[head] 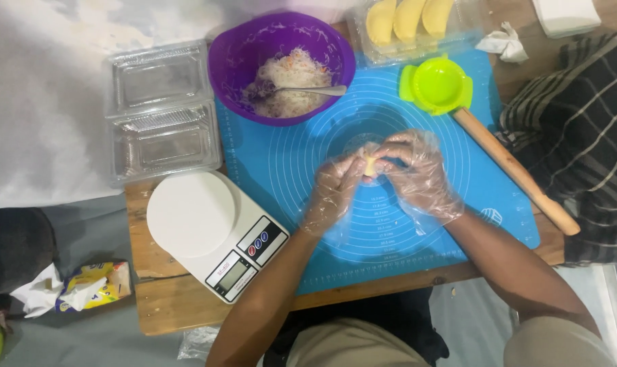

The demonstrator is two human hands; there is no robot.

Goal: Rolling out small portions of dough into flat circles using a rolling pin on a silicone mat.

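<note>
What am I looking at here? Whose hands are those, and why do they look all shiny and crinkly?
The camera sits on a person's head and looks down, so these are that person's own hands. They look crinkly because of thin clear plastic gloves. The left hand and right hand pinch a small piece of yellow dough together over a blue mat on a wooden table. Around it lie a purple bowl of shredded filling with a spoon, a green dumpling press, a rolling pin, a white kitchen scale and clear plastic boxes.
</note>
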